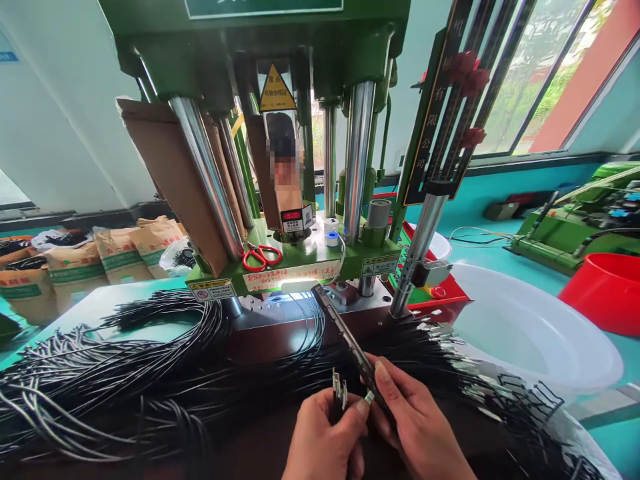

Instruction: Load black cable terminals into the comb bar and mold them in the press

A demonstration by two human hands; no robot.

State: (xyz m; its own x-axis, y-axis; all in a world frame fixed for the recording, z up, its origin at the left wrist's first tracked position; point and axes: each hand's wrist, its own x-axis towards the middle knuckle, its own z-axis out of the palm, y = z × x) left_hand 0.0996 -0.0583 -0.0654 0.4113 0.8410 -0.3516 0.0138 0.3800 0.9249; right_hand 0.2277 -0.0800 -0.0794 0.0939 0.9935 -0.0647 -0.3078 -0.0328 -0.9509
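Note:
My left hand (pixel 327 433) is closed around several small metal connectors (pixel 339 388) on black cables, their tips pointing up. My right hand (pixel 415 417) grips the lower end of a long dark metal bar (pixel 347 337) with slots along it. The bar slants up and left toward the base of the green press (pixel 300 257). Between my hands, the left fingertips hold a small pale connector (pixel 369 397) against the bar's lower part. Thin cables (pixel 313 327) hang near the bar's upper end. The cable ends inside my left fist are hidden.
Bundles of black cables (pixel 150 373) spread over the table at left, with more connector ends (pixel 480 387) at right. Red-handled scissors (pixel 261 256) lie on the press. A white tub (pixel 535 327) and a red tub (pixel 607 293) stand at right. Paper sacks (pixel 117 253) are behind left.

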